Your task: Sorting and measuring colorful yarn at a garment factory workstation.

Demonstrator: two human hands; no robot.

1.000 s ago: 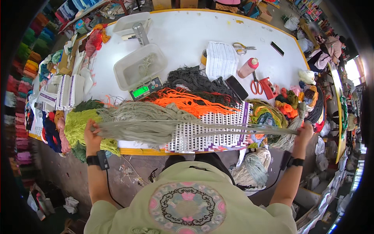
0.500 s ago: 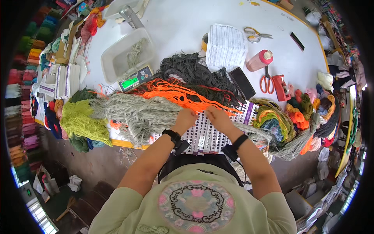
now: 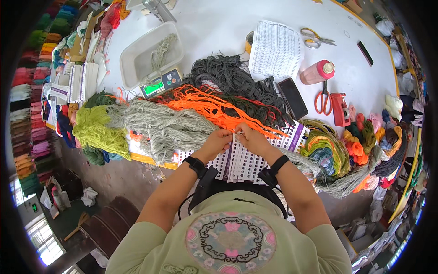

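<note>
Brought together from a wide spread, left hand [image 3: 215, 144] and right hand [image 3: 255, 141] are held over perforated cards [image 3: 242, 162] beside grey yarn [image 3: 166, 124], fingers [image 3: 222, 134] curled; any hold cannot be discerned.

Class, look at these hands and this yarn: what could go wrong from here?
Loose orange yarn lies close to the left grip and right grip; strands could snag.
Yellow-green yarn hangs over the edge of the table and might slide off.
The phone lies beside dark grey yarn; a tug could shift it.
</note>
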